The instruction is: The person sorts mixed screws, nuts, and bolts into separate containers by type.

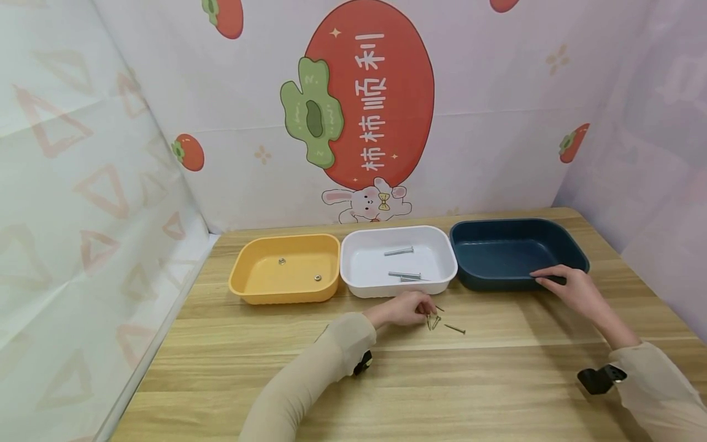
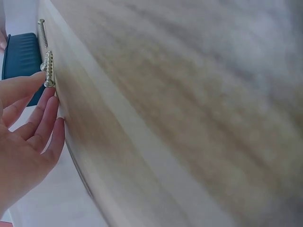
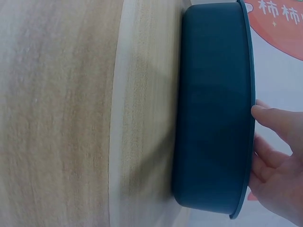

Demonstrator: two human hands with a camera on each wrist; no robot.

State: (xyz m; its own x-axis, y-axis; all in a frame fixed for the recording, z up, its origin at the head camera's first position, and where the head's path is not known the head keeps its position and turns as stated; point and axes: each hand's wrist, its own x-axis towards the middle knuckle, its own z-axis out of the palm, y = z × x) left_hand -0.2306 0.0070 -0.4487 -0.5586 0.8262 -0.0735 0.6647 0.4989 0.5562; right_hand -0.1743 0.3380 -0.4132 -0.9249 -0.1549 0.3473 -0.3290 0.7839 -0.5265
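My left hand (image 1: pixel 405 309) rests low over the table in front of the white tray. Its thumb and fingertips are at a small cluster of brass-coloured screws (image 1: pixel 436 322). In the left wrist view the screws (image 2: pixel 49 71) lie just past the thumb tip, and the fingers are slightly bent; no screw is visibly gripped. Another screw (image 1: pixel 455 329) lies apart to the right. My right hand (image 1: pixel 574 291) pinches the front rim of the dark blue tray (image 1: pixel 497 283). The right wrist view has the thumb (image 3: pixel 272 118) outside the rim and fingers behind it.
The white tray (image 1: pixel 397 232) holds several silver bolts (image 1: pixel 404 274). To its left, a yellow tray (image 1: pixel 284 297) contains two small nuts (image 1: pixel 317 277). All three trays stand side by side near the back of the wooden table (image 1: pixel 397 393), before a printed cloth backdrop (image 1: pixel 475 166).
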